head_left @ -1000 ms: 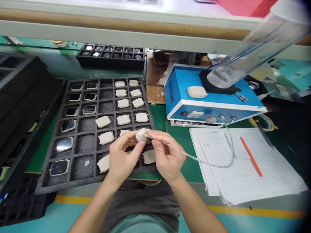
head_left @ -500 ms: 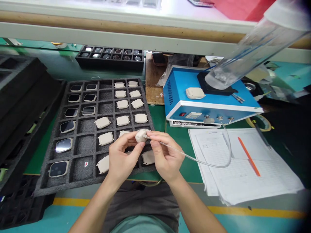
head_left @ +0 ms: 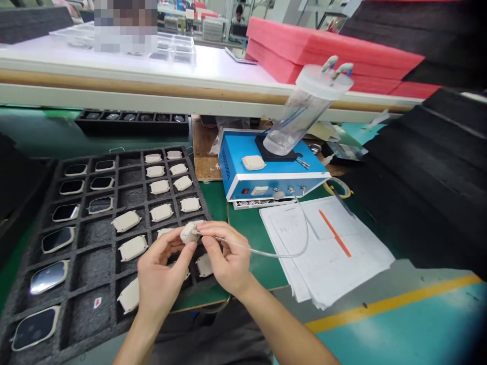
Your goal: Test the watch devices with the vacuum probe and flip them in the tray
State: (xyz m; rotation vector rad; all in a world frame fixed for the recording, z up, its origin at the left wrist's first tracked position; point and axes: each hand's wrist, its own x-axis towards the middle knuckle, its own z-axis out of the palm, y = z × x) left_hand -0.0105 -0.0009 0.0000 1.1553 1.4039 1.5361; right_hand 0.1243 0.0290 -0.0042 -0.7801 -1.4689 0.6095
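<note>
My left hand grips a beige watch case between thumb and fingers, above the front right part of a dark foam tray. My right hand pinches the end of a clear thin tube and holds it against the side of that case. Fingers hide the exact tip. The tube loops back to the front of a blue box-shaped machine. Beige cases fill several compartments of the tray, and watches with dark screens lie in its left columns.
A beige case and a clear cylinder stand on the machine. Papers with an orange stick lie to the right, near black foam stacks. A shelf crosses behind, bearing red foam. A person is beyond it.
My view has tilted up and shifted right, so the shelf top and red foam now show more. Both hands keep the case and tube end together.
</note>
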